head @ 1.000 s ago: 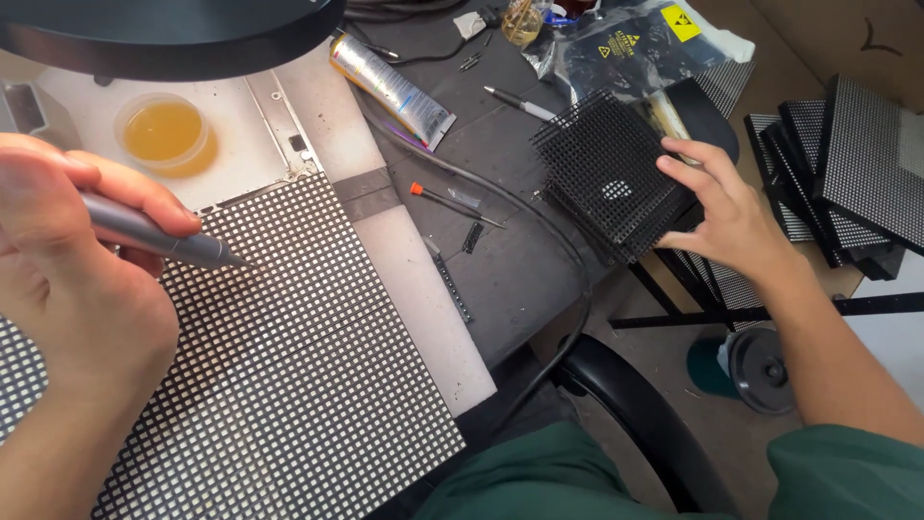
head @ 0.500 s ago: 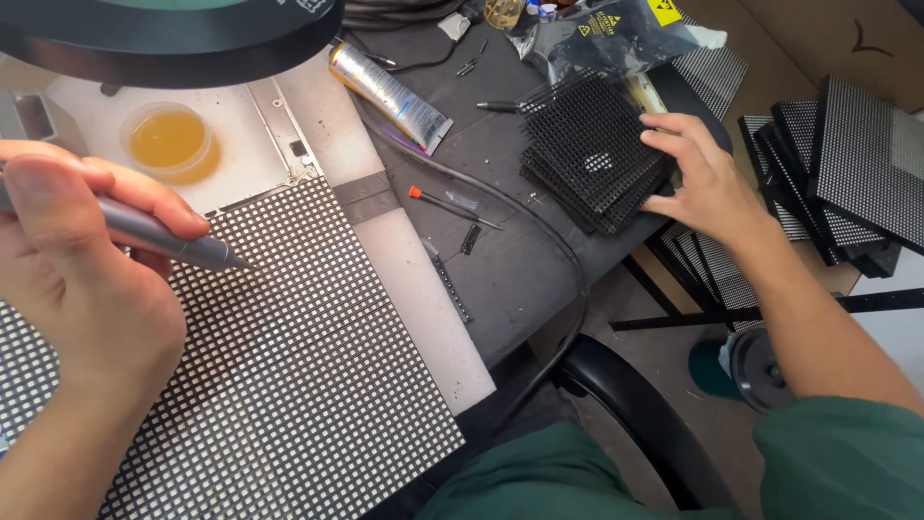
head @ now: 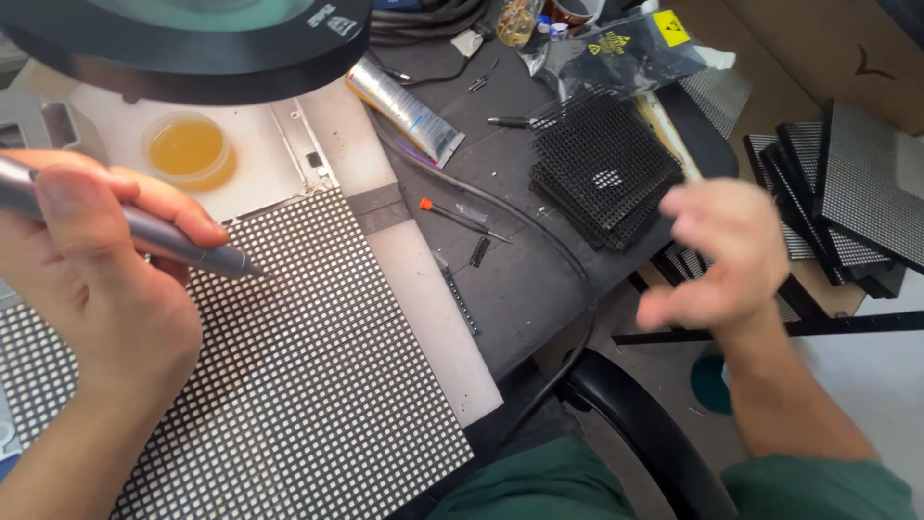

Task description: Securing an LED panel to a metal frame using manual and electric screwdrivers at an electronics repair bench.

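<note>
My left hand (head: pixel 91 274) grips a grey pen-shaped tool (head: pixel 183 246) like a pencil, its tip resting on the upper left part of a large dotted grid panel (head: pixel 298 385) lying flat on the bench. My right hand (head: pixel 727 255) hovers blurred in the air off the bench's right edge, fingers loosely curled and holding nothing. It is just right of a stack of black mesh grids (head: pixel 602 173) at the bench's corner, not touching it.
A round magnifier lamp head (head: pixel 192 39) overhangs the top left. A small dish of amber liquid (head: pixel 186 149), a silver tube (head: pixel 404 111), a red-tipped tool (head: pixel 462 220), a black cable (head: pixel 539 231) and a dark plastic bag (head: pixel 626 43) lie on the bench. More panels (head: pixel 847 193) are stacked at right.
My right hand has let go of the black mesh stack and pulled back toward me, off the bench edge. The stack has ended up further onto the bench. My left hand keeps the tool in place.
</note>
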